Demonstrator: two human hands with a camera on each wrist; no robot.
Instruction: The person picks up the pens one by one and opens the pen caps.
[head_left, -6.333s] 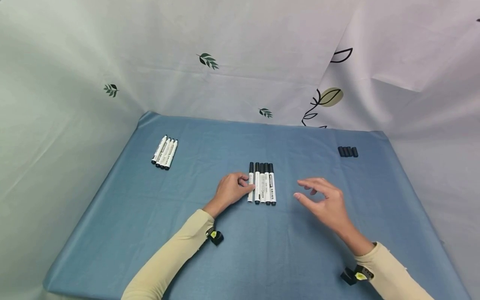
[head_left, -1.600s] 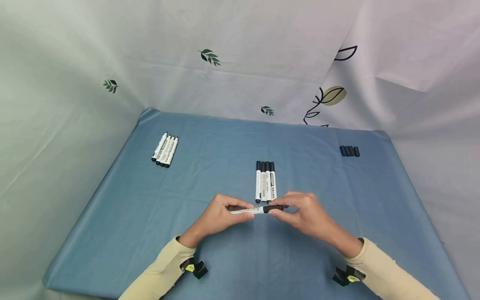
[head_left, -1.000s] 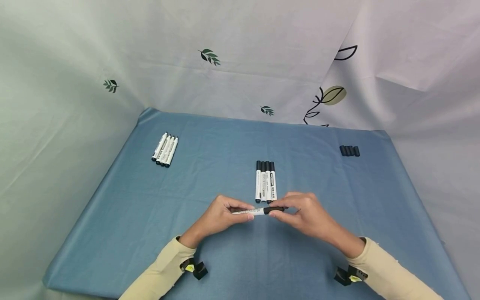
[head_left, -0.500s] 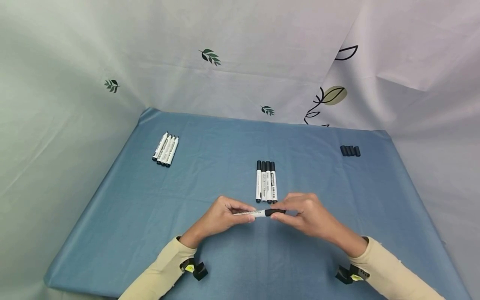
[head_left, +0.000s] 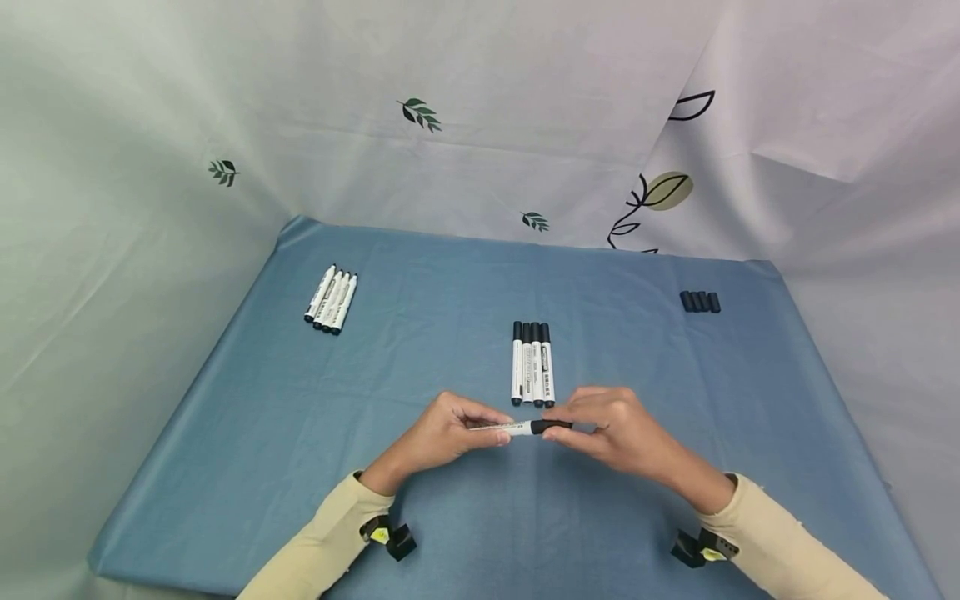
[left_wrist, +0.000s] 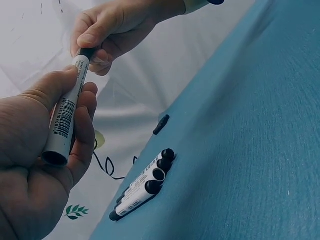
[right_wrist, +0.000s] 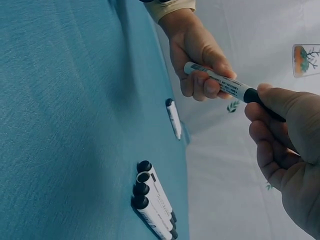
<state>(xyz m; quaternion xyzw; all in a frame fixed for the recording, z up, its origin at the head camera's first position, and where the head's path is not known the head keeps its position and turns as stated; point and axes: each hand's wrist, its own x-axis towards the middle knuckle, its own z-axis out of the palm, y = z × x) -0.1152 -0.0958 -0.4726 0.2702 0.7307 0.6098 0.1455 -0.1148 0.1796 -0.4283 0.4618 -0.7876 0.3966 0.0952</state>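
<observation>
Left hand [head_left: 442,433]: fingers and thumb pinching the white barrel [left_wrist: 65,117] of the marker.
Right hand [head_left: 611,427]: fingers and thumb grasping the black cap [head_left: 555,426] at the other end.
Marker [head_left: 517,428]: raised between the two hands, lying crosswise over the surface [head_left: 420,300], just nearer to me than the middle row.
Middle row [head_left: 537,371]: four capped markers side by side.
Far-left markers [head_left: 330,302]: four without caps, close together.
Loose caps [head_left: 700,302]: four in a short line, far right.
Step at the cap: I judge this to be the uncapping, from the grip at both ends and the bare markers and caps set apart.
Next pull: I'd say it calls for a straight draw along the barrel, left hand firm, so nothing jerks when the cap gives.
Cap seam: no gap that I can see; I can't tell whether it has begun to loosen.
Barrel end: covered by the left hand in my head view; the left wrist view shows it dark and hollow-looking, and whether a plug sits inside I can't make out.
Cut off: the right hand runs out of the right wrist view, its thumb hiding part of the cap.
Print: too small for me to read from the head camera.
</observation>
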